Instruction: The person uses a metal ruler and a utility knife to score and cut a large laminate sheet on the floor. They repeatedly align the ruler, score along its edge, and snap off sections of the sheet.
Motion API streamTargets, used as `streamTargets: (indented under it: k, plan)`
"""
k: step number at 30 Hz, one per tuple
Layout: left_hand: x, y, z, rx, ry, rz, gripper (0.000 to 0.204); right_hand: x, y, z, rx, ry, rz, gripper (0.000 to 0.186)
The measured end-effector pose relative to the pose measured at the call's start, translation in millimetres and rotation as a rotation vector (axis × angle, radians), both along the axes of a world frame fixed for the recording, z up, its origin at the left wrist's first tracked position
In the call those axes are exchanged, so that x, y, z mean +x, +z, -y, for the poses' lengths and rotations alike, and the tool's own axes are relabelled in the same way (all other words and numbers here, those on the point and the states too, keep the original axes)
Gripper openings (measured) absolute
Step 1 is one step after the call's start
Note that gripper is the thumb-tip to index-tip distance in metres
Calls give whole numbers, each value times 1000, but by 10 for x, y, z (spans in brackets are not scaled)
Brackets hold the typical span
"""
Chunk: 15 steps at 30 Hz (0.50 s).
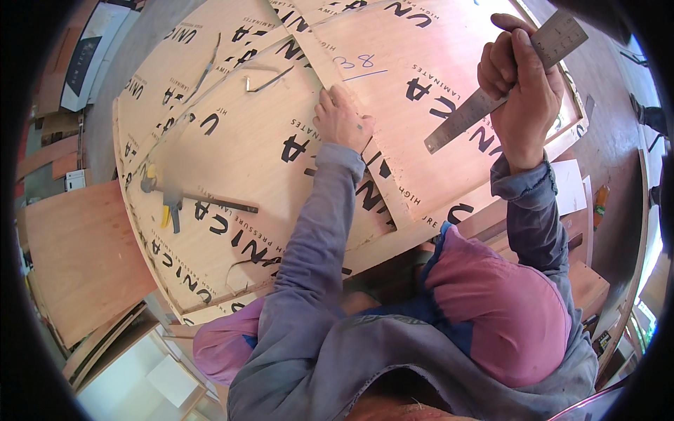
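My right hand [523, 95] is raised over the right side of a large printed laminate panel [281, 119], closed around a metal ruler [463, 121]. One end of the ruler points down to the left, the other sticks out above my fingers. My left hand [342, 118] lies lower, on the panel, with its fingers curled over a narrow wooden strip [317, 56]. That strip runs across the panel, and my palm hides part of it. Blue pen marks [359, 64] show right of the strip.
A hammer [210, 200] lies at the panel's left, beside a yellow-and-black tool [170, 212]. Farther back rests a bent metal piece [268, 81]. A raised wooden edge [428, 228] borders the panel's near side. Brown boards [84, 256] stand at left.
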<state>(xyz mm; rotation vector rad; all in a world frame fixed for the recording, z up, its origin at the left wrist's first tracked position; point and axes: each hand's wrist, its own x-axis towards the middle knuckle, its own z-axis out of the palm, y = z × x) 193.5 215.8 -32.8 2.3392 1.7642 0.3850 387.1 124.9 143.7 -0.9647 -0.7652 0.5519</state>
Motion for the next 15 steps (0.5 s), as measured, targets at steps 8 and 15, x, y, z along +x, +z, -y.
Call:
streamTargets:
  k: [8, 15]
  plan:
    - [-34, -245, -31, 85, 32, 21, 59, -36, -101, 10, 2, 217, -6, 29]
    - [97, -72, -533, 63, 124, -20, 54, -93, -113, 94, -34, 302, -114, 28]
